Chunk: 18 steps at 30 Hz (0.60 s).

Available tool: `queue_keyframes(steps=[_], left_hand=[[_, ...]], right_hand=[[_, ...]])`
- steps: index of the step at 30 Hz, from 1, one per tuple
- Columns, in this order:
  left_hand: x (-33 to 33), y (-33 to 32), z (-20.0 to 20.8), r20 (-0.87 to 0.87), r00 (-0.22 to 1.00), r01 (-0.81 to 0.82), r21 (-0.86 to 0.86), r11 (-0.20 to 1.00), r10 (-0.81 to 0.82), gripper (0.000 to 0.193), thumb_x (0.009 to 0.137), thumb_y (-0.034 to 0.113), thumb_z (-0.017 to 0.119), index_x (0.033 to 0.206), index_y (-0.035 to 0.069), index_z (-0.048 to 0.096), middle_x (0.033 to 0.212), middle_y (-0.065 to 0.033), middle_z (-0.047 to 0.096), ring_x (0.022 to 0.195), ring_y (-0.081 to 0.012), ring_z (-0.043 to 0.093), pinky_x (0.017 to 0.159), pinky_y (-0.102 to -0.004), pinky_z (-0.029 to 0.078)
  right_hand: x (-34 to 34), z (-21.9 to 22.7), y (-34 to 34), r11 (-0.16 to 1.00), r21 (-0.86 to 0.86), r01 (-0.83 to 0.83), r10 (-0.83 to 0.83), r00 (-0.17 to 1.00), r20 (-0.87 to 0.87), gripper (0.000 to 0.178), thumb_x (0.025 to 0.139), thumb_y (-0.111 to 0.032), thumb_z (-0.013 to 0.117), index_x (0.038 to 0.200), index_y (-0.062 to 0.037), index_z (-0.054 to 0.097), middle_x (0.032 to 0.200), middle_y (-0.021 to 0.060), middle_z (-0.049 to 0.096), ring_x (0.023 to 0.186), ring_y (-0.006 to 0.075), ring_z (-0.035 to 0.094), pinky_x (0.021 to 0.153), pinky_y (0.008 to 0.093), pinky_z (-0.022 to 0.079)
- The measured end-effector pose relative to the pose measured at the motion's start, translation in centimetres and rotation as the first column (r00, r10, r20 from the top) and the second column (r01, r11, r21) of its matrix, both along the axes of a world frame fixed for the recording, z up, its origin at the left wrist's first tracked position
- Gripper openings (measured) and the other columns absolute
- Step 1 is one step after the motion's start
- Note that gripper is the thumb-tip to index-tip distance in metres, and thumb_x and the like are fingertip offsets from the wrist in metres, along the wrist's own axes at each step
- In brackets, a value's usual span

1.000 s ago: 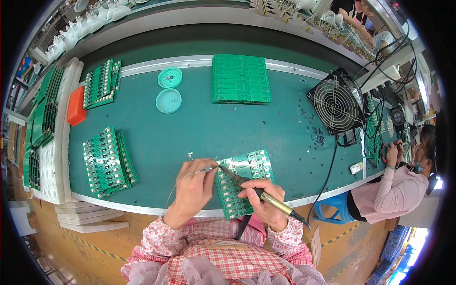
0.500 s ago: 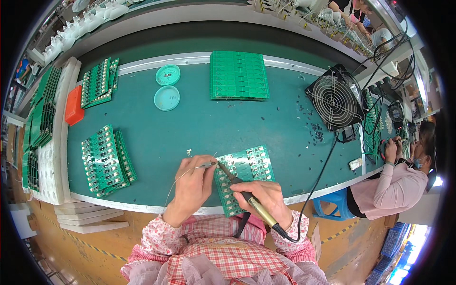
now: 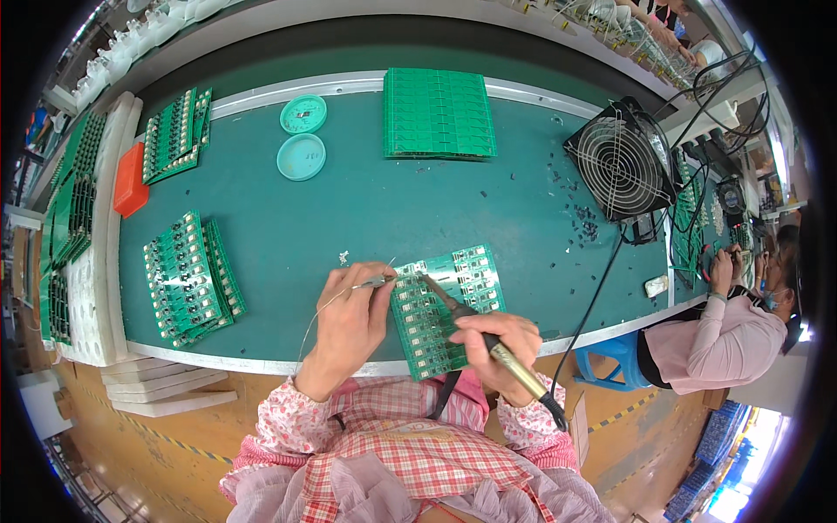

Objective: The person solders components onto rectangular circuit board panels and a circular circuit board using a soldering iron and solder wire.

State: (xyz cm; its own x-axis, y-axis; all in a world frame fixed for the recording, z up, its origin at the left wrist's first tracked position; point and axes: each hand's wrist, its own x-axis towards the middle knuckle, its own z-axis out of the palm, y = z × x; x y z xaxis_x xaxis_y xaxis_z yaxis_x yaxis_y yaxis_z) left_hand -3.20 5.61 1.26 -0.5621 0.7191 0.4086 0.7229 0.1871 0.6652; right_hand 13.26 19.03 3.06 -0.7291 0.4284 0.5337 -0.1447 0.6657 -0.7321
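A black fan (image 3: 619,166) with a wire guard is standing near the right end of the green table (image 3: 349,209), and dark scraps (image 3: 582,225) are lying scattered to its left. Black cables (image 3: 748,100) are hanging in loops beyond it. Two turquoise dishes, an upper one (image 3: 303,114) and a lower one (image 3: 301,157), are sitting just beside each other. An orange box (image 3: 131,180) is resting near the left end. On the right, a person in a pink top (image 3: 711,340) is sitting near a blue stool (image 3: 615,362). White foam slabs (image 3: 170,392) are lying stacked at lower left.
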Motion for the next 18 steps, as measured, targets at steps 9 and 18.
queue_keyframes(steps=[9,18], left_hand=[[0.3,-0.1,0.1,0.0,1.0,-0.003,-0.002,1.0,0.003,0.015,0.084,-0.003,0.068,0.098,0.003,0.064,0.099,-0.009,0.069,0.086,-0.0289,0.064,0.078,-0.0371,0.048],[0.3,-0.2,-0.1,0.02,1.0,-0.016,-0.022,1.0,0.016,0.015,0.086,-0.002,0.067,0.1,0.003,0.065,0.1,-0.0103,0.069,0.088,-0.0315,0.064,0.079,-0.0384,0.049]], right_hand=[[2.4,-0.6,-0.8,0.987,-0.081,0.135,-0.133,0.99,0.04,0.012,0.089,-0.004,0.069,0.1,0.0003,0.065,0.077,0.0107,0.073,0.064,0.0188,0.071,0.057,0.0298,0.054],[0.3,0.6,-1.3,0.923,-0.377,0.075,-0.042,0.995,0.094,0.013,0.096,-0.011,0.061,0.103,-0.0009,0.057,0.072,0.0112,0.072,0.067,0.0152,0.071,0.059,0.0253,0.054]])
